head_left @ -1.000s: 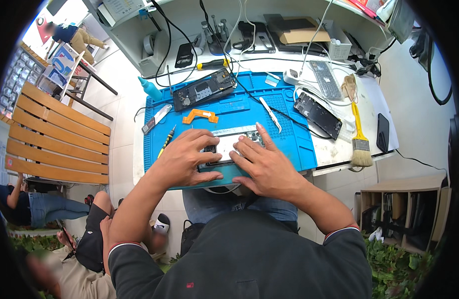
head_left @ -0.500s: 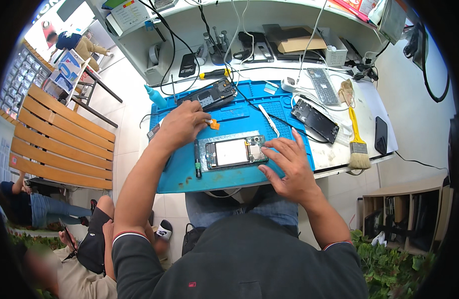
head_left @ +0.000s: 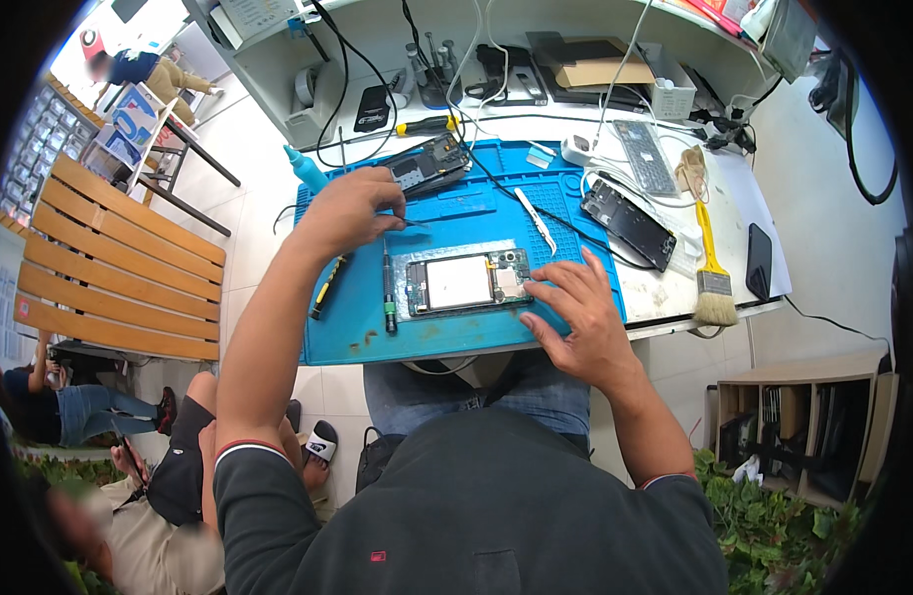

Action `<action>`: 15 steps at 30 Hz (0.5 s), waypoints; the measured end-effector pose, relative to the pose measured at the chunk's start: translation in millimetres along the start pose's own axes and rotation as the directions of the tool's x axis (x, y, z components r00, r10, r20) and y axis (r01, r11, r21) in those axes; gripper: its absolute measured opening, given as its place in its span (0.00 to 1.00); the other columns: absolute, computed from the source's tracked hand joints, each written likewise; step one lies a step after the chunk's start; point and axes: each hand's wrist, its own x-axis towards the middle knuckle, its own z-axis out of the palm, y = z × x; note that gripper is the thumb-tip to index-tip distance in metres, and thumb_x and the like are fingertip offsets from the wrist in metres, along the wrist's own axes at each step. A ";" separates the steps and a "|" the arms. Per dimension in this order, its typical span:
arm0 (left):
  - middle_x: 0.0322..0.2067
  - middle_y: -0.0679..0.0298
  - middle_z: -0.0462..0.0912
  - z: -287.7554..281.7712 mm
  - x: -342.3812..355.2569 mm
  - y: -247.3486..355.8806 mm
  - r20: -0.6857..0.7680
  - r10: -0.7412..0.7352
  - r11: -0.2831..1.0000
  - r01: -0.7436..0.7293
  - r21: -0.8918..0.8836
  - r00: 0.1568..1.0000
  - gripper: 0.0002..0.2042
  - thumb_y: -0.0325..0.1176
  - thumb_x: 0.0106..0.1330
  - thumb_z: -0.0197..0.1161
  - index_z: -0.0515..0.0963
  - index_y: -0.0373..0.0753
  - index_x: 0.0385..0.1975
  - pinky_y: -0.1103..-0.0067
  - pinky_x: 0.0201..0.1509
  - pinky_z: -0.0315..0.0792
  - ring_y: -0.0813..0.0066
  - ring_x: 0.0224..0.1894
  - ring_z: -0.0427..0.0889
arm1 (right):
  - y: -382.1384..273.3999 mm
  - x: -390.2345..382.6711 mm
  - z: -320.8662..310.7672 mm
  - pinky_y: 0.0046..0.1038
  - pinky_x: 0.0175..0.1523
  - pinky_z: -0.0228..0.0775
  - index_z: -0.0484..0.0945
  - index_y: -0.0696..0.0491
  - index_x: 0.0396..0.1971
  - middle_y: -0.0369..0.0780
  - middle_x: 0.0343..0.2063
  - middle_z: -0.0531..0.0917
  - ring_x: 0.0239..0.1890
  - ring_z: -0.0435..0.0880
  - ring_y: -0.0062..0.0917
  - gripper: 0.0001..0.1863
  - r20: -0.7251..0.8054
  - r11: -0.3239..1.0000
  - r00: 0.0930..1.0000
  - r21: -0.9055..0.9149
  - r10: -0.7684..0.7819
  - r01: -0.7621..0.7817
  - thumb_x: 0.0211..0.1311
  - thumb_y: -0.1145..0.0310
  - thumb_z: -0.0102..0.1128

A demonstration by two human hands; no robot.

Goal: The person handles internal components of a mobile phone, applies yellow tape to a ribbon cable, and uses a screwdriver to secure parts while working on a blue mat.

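An opened phone with exposed internals lies on the blue mat. My right hand is open at the phone's right end, fingertips at its edge, thumb apart. My left hand is raised up-left of the phone, pinching a thin dark tool, perhaps tweezers. A screwdriver lies just left of the phone; a black-and-yellow one is further left. Behind are a dismantled phone part, a blue bottle and white tweezers. Another opened phone lies to the right.
Loose cables cross the bench. A yellow brush and black phone lie right, a wooden shelf unit below. Left are a slatted wooden bench, a seated person and other people.
My left hand has left the phone and moved up and left, now pinching a thin tool. My right hand has slid right to the phone's end. The orange flex cable no longer shows.
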 end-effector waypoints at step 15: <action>0.40 0.62 0.96 14.5 -17.9 38.4 0.359 -0.155 0.511 0.385 -0.768 0.921 0.14 0.34 0.69 0.83 0.93 0.34 0.49 0.78 0.50 0.85 0.79 0.41 0.91 | -0.9 22.0 15.5 0.39 0.57 0.78 0.90 0.55 0.51 0.39 0.43 0.90 0.46 0.88 0.35 0.13 -0.139 0.997 0.990 0.079 0.015 -0.004 0.67 0.75 0.75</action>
